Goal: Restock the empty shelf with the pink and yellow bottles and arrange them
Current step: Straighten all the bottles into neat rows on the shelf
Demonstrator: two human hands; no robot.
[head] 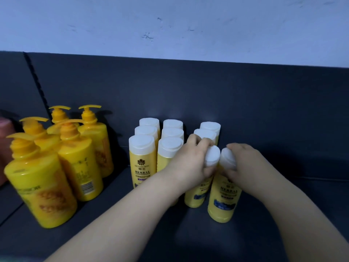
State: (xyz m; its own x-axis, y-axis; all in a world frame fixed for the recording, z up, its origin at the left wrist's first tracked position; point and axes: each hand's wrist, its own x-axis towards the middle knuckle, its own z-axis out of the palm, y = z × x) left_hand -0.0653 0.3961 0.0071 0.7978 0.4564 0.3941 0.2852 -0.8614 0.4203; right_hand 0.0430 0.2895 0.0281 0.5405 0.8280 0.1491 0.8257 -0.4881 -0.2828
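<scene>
A dark shelf (pixel 283 205) with a dark back panel (pixel 188 87) carries everything. On its left stands a cluster of five large yellow pump bottles (pixel 43 186). In the middle, smaller yellow bottles with white caps (pixel 143 159) stand upright in rows running to the back. The left hand (pixel 190 159) grips the cap end of one small bottle (pixel 196 195) in the third row. The right hand (pixel 245 165) grips the cap of another bottle (pixel 222 203), just beside it, its base on the shelf.
</scene>
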